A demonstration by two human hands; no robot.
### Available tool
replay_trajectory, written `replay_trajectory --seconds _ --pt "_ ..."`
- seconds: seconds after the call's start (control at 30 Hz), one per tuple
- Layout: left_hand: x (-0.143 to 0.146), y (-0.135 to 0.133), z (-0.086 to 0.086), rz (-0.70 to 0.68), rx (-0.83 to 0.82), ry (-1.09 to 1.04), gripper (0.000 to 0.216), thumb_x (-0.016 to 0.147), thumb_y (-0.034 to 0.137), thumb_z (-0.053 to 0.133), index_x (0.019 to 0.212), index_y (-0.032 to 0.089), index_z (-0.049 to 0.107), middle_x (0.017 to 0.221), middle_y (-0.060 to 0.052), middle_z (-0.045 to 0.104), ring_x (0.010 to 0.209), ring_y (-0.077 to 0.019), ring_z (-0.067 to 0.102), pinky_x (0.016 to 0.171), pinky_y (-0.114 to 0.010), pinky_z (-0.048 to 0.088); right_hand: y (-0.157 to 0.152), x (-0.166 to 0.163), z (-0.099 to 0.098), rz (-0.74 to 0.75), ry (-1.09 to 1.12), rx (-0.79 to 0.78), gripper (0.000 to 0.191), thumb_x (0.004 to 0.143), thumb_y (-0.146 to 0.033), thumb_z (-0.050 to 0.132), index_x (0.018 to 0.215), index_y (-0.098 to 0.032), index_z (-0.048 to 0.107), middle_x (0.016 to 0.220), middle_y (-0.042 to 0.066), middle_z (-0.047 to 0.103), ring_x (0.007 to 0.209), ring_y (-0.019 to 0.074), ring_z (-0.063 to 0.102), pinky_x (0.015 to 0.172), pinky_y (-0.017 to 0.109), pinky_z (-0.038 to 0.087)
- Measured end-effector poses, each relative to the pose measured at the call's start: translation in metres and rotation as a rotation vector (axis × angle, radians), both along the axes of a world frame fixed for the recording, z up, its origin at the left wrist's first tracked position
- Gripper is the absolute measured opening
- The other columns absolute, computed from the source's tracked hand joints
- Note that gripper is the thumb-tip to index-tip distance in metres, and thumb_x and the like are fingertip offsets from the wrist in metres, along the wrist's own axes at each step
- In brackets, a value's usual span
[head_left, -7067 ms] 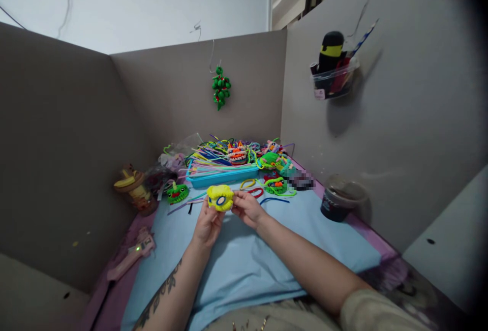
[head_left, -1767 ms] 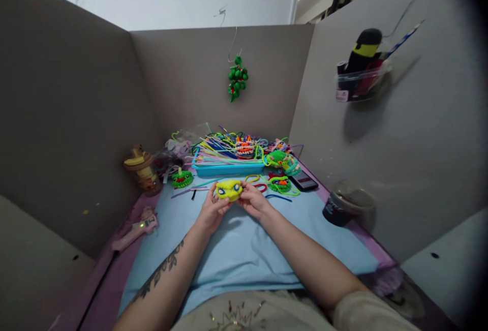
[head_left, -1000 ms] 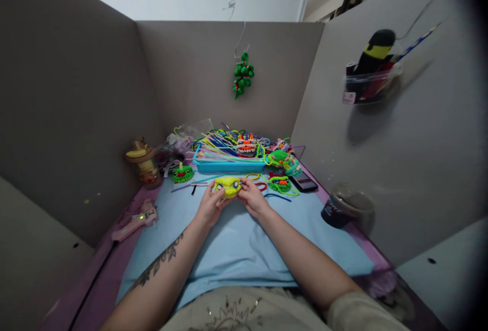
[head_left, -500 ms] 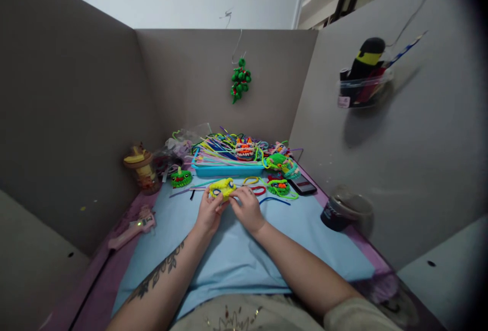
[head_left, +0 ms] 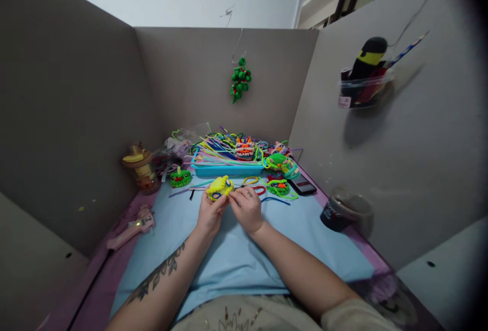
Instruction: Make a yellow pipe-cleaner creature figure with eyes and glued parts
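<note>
My left hand [head_left: 209,214] pinches a fuzzy yellow pipe-cleaner figure [head_left: 219,187] with blue-ringed eyes, holding it just above the light blue mat [head_left: 244,254]. My right hand [head_left: 247,209] is beside it, fingers curled against the figure's right edge. A green pipe-cleaner figure [head_left: 180,177] lies to the left and another green one [head_left: 278,186] to the right. Loose red and yellow loops [head_left: 254,184] lie just beyond my fingers.
A turquoise tray [head_left: 227,167] piled with coloured pipe cleaners sits at the back. A pink glue gun [head_left: 131,227] lies at left, a jar [head_left: 139,167] behind it. A phone [head_left: 302,184] and a dark tub [head_left: 342,210] are at right. Grey partition walls enclose the desk.
The yellow figure has tilted and shifted slightly left in my hands. My right hand has slid closer over it. The camera view wobbled a little.
</note>
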State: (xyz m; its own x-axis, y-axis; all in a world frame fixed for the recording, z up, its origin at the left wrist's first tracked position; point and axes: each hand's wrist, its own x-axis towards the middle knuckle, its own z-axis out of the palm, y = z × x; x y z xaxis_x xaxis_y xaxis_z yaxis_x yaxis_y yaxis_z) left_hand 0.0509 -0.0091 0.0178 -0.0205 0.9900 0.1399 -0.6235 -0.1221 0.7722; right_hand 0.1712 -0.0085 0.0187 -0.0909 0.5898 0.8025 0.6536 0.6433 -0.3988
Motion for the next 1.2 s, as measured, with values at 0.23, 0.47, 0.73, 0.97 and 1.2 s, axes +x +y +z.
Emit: replay_trajectory --seconds 0.23,0.47,0.73,0.97,1.2 --pt "-0.0011 0.0017 -0.0013 0.086 0.009 0.030 0.065 0.058 0.016 0.076 0.115 0.025 0.046 0.108 -0.004 0.059 0.095 -0.0175 0.059 0.079 -0.028 0.047 0.0001 0.0002 0.0034 -0.003 -0.093 -0.003 0.017 0.083 -0.021 0.051 0.088 -0.025 0.067 0.083 0.007 0.063 0.084 0.0219 0.049 0.078 0.037 0.040" --pt "-0.0018 0.0010 0.0018 0.067 0.036 0.040 0.070 0.059 0.015 0.076 0.119 0.027 0.042 0.113 -0.003 0.057 0.098 -0.0157 0.057 0.083 -0.026 0.045 -0.0011 -0.0032 0.0071 0.003 -0.077 -0.012 0.017 0.084 -0.019 0.049 0.083 -0.022 0.066 0.081 0.006 0.062 0.082 0.0206 0.050 0.077 0.035 0.041" --pt "-0.0052 0.0030 0.0025 0.028 0.018 0.039 0.076 0.057 0.016 0.077 0.121 0.029 0.039 0.111 -0.003 0.060 0.096 -0.0158 0.059 0.083 -0.026 0.046 0.0029 -0.0033 0.0058 0.061 0.071 -0.071 0.016 0.083 -0.018 0.048 0.083 -0.020 0.064 0.083 0.007 0.061 0.084 0.0201 0.052 0.079 0.035 0.042" --pt "-0.0045 0.0027 0.0016 0.044 -0.001 0.066 0.079 0.057 0.017 0.077 0.123 0.027 0.037 0.110 -0.005 0.061 0.094 -0.0174 0.061 0.083 -0.029 0.047 0.0041 -0.0047 0.0045 0.096 0.217 -0.155 0.015 0.082 -0.016 0.046 0.077 -0.019 0.060 0.078 0.005 0.056 0.080 0.0175 0.052 0.075 0.030 0.043" --pt "-0.0034 0.0032 0.0014 0.069 -0.033 0.101 0.081 0.055 0.019 0.079 0.124 0.026 0.037 0.113 -0.005 0.058 0.095 -0.0168 0.060 0.085 -0.030 0.045 0.0078 -0.0057 0.0021 0.124 0.300 -0.222 0.017 0.083 -0.015 0.043 0.072 -0.019 0.055 0.075 0.003 0.053 0.076 0.0161 0.050 0.072 0.028 0.041"
